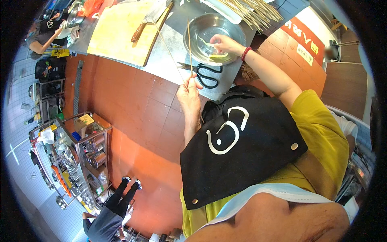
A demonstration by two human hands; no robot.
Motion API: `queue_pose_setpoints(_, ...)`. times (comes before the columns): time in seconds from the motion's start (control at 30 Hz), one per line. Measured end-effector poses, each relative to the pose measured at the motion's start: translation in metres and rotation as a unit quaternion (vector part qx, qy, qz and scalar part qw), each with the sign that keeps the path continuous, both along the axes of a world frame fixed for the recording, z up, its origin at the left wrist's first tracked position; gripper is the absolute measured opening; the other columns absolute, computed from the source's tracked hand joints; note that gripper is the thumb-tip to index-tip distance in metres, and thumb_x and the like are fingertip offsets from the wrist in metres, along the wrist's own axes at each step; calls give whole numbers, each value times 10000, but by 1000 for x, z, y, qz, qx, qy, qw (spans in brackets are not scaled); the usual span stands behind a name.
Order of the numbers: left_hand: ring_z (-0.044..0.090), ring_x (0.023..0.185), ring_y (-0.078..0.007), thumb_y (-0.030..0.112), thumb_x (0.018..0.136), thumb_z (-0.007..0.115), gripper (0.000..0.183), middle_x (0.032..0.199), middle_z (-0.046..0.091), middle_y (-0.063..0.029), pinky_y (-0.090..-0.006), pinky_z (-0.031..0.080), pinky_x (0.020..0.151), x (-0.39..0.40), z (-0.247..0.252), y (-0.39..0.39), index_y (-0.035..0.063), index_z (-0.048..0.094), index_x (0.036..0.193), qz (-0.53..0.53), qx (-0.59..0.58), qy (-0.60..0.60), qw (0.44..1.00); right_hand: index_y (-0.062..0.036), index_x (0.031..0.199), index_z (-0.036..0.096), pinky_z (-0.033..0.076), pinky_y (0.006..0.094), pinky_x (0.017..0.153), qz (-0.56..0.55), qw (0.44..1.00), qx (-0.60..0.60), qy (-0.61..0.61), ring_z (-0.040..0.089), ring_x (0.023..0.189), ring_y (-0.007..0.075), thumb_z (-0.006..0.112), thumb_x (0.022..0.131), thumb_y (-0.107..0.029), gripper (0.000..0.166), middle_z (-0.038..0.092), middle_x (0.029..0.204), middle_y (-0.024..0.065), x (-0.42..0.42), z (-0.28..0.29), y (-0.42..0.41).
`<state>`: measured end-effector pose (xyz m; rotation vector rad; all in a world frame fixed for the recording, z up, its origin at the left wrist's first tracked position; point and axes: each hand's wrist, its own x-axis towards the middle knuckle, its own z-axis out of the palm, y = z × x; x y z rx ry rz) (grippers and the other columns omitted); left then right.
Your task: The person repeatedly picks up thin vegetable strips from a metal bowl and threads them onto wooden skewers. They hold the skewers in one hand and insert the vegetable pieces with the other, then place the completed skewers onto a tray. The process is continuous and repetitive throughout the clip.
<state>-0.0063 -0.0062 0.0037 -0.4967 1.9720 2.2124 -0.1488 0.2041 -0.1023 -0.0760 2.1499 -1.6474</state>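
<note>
My left hand point(190, 95) grips two thin bamboo skewers point(189, 42), their long ends spread apart and pointing away from me. Between the fingers of my right hand point(225, 45) is a pale green strip point(205, 41), held over a round stainless steel bowl point(193, 28). Another yellow-green piece point(218, 57) lies inside the bowl, near its close side. Black-handled scissors point(208, 75) rest on the metal table point(169, 42), just beyond my left hand and partly against the bowl's near edge.
A yellow cutting board point(118, 30) bears a wooden-handled cleaver point(139, 31). Many bamboo skewers point(254, 12) lie by a white tray point(223, 10) at the back. A co-worker point(45, 36) is at the far left; another person point(105, 217) stands near a loaded metal shelf point(93, 136).
</note>
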Motion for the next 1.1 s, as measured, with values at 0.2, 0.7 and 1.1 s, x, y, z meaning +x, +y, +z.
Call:
queue_pose_setpoints(0.2,345,449,-2,135,889,478,228,613,511,18,-138,248,407,4,-9,2,21,542,1075,0,2,21,1000,27,1058,479,491,238,627,-97,917,-274,-275,542,696,113,514,841,-92,250,521,781,48,-1,11,10)
queue_pose_setpoints(0.7,389,480,-8,145,878,506,233,586,501,25,-139,264,431,6,-15,6,24,554,1071,-32,-2,-3,999,-54,837,568,457,370,728,168,875,366,269,569,812,292,634,681,-210,231,557,841,135,20,-10,-14)
queue_pose_setpoints(1.1,424,508,-19,151,869,528,255,606,513,22,-148,290,456,9,-20,1,24,548,1089,-37,-22,-19,999,-68,933,476,469,317,665,9,970,96,223,608,736,207,562,824,-177,176,624,770,81,5,26,-9)
